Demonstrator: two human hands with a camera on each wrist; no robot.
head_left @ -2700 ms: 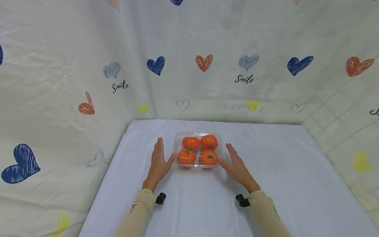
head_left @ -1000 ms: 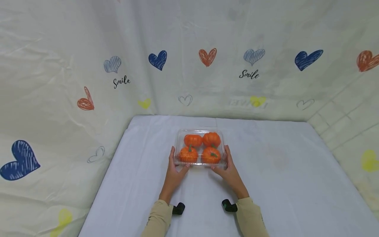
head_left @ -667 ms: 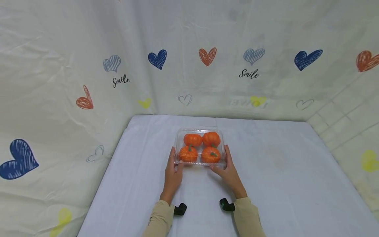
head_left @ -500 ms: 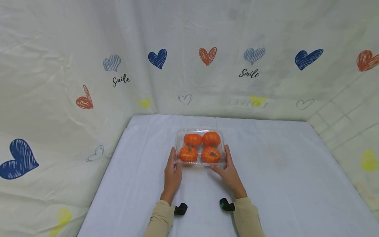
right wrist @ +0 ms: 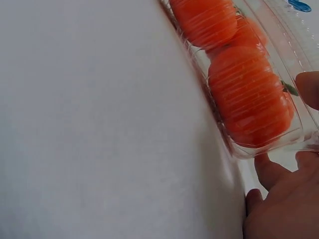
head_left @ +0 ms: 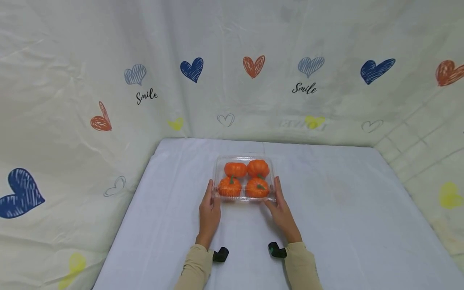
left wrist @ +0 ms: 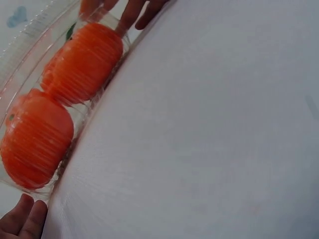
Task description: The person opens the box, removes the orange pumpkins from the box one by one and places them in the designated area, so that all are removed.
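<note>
In the head view, both sleeves (head_left: 195, 268) were cut off by the lower edge, and a blue heart (head_left: 21, 193) by the left edge; the faint lettering (head_left: 286, 124) could not be read surely. In the left wrist view, the left hand (left wrist: 24, 219) was mostly cut off, and the clear container (left wrist: 83, 108) was cropped also. In the right wrist view, one pumpkin (right wrist: 207, 20) was cut by the top edge, and the right hand (right wrist: 286, 201) by the right edge.

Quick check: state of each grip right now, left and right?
Left grip: touching the clear container; open or closed cannot be told.
Right grip: holding the clear container at its near right corner.
</note>
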